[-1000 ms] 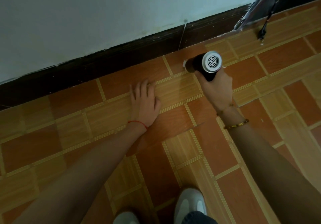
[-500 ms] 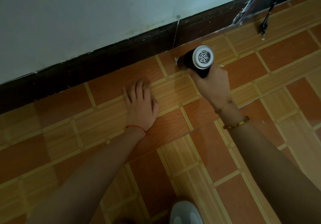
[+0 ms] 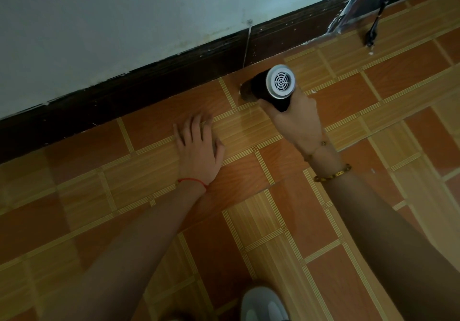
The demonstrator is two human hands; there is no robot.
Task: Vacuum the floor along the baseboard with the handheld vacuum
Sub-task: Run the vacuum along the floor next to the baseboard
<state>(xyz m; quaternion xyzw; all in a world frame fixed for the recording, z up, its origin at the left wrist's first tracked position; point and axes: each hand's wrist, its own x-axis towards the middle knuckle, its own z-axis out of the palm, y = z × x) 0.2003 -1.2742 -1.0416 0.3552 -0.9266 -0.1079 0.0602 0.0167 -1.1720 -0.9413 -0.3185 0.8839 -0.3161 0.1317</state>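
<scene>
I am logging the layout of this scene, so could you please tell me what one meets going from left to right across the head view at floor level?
left hand flat on the tiled floor → handheld vacuum → right hand gripping it → dark cable end by the baseboard.

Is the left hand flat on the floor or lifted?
Flat: the left hand lies palm down, fingers spread, on the floor beside the baseboard.
</scene>
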